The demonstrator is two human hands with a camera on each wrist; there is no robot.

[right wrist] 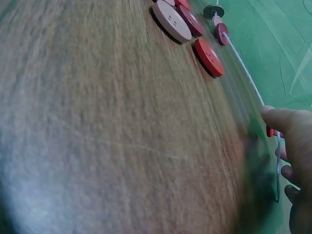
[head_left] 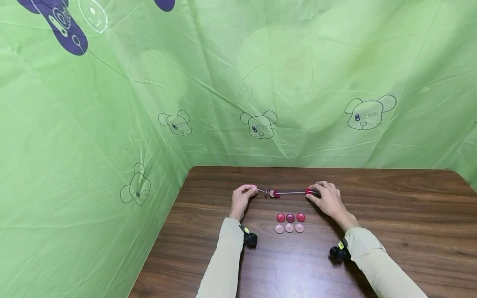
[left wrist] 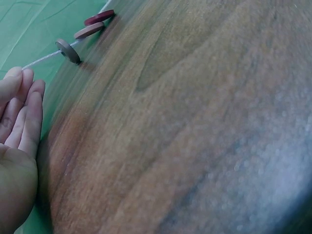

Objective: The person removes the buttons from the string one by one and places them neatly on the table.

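A thin pale cord [head_left: 292, 193] stretches between the two hands above the far part of the table. My left hand [head_left: 240, 201] pinches its left end between thumb and fingertips. Threaded near that end are a grey-brown button [left wrist: 67, 50], a pink button [left wrist: 89, 30] and a dark red button [head_left: 277, 194]. At the cord's other side my right hand [head_left: 329, 200] pinches a bright red button [head_left: 308, 191], which the thumb partly hides in the right wrist view. A short tail of cord hangs beyond that button, beside the right fingers.
Two short rows of loose buttons lie on the brown wooden table [head_left: 208, 252] between the forearms. The far row has two red buttons [head_left: 280, 217] around a purple one [head_left: 290, 218]; the near row is pink buttons [head_left: 289, 228]. Green cloth [head_left: 298, 74] hangs behind and left.
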